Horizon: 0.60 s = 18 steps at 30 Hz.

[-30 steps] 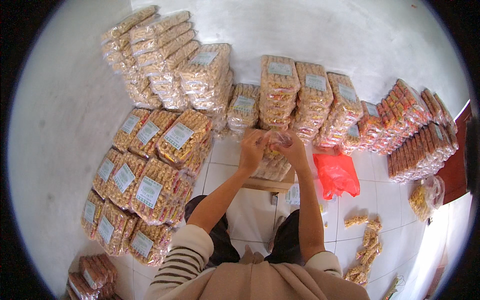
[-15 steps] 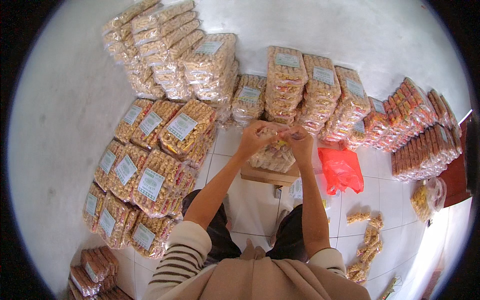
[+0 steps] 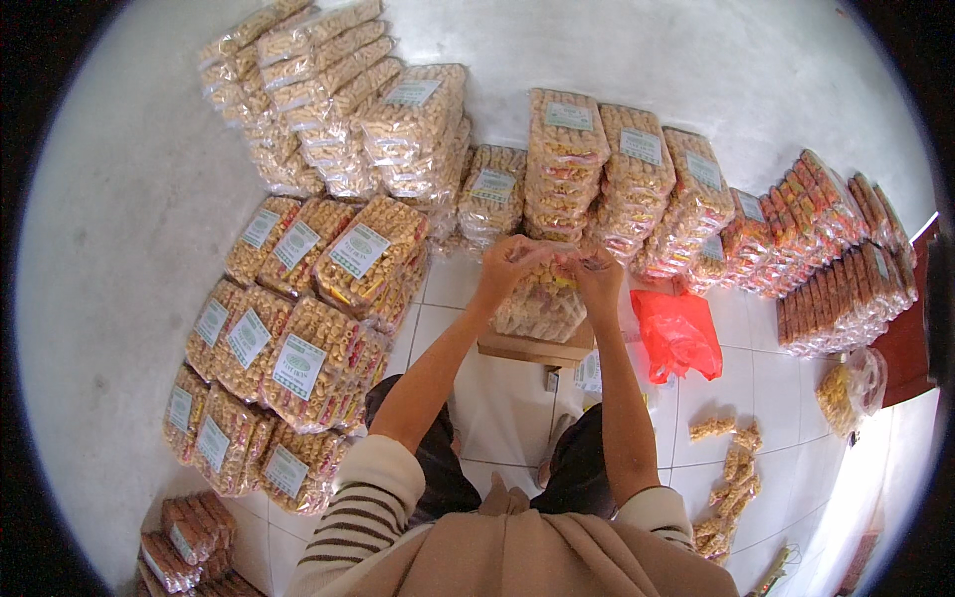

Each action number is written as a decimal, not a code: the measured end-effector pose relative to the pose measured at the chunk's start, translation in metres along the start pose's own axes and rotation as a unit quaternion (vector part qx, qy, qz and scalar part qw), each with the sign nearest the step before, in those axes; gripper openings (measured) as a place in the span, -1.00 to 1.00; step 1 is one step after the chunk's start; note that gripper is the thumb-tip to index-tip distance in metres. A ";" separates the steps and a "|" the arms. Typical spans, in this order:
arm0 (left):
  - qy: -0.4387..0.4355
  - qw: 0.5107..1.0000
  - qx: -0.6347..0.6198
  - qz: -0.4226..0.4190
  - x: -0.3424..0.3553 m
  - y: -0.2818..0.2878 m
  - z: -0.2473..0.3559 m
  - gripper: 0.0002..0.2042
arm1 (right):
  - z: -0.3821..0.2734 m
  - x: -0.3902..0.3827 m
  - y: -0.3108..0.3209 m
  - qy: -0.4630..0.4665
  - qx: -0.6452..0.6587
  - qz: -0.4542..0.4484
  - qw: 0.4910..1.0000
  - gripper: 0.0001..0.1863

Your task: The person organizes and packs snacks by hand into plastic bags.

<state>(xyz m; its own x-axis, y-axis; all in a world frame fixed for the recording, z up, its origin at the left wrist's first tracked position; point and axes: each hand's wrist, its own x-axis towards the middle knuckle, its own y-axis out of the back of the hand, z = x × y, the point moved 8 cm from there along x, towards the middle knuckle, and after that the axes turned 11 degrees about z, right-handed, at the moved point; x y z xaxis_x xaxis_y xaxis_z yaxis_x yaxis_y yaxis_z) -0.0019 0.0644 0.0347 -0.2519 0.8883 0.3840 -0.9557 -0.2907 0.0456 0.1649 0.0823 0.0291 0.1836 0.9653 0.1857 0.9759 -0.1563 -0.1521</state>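
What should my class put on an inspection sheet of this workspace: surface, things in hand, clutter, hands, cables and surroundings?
Surface: white tiled floor, with a low brown stand on it.
Things in hand: clear bag of snacks, over the stand.
Clutter: red plastic bag right of the stand; trail of tan snack pieces on the tiles.
Hands: left hand and right hand pinch film at the clear bag's far end.
Cables: nothing seen.
Surroundings: stacked snack packs at left, more stacks along the pale wall.
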 end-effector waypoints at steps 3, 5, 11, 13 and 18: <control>0.019 0.998 -0.056 -0.003 0.002 0.003 0.003 -0.67 | -0.006 -0.002 -0.006 -0.009 0.030 0.000 0.999 -0.91; -0.096 0.992 -0.068 0.036 0.003 0.008 0.031 -0.58 | -0.007 0.000 0.000 0.006 0.027 0.010 1.000 -0.91; -0.126 0.988 0.064 -0.054 0.006 0.004 0.029 -0.47 | -0.009 0.001 -0.006 0.019 0.002 -0.020 1.000 -0.94; -0.049 0.994 0.007 -0.092 0.008 -0.007 0.028 -0.53 | -0.001 0.001 -0.003 0.011 -0.003 -0.028 1.000 -0.92; 0.006 0.991 -0.063 -0.117 0.011 -0.015 0.019 -0.66 | -0.026 -0.003 -0.002 0.150 -0.109 -0.019 0.982 -0.86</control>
<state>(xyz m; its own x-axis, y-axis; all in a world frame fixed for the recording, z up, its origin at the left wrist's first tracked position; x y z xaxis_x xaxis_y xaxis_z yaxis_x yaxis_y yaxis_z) 0.0123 0.0720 0.0554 -0.0222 0.9309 0.3647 -0.9994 -0.0306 0.0171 0.1651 0.0744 0.0541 0.1408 0.8710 0.4706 0.9789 -0.1935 0.0651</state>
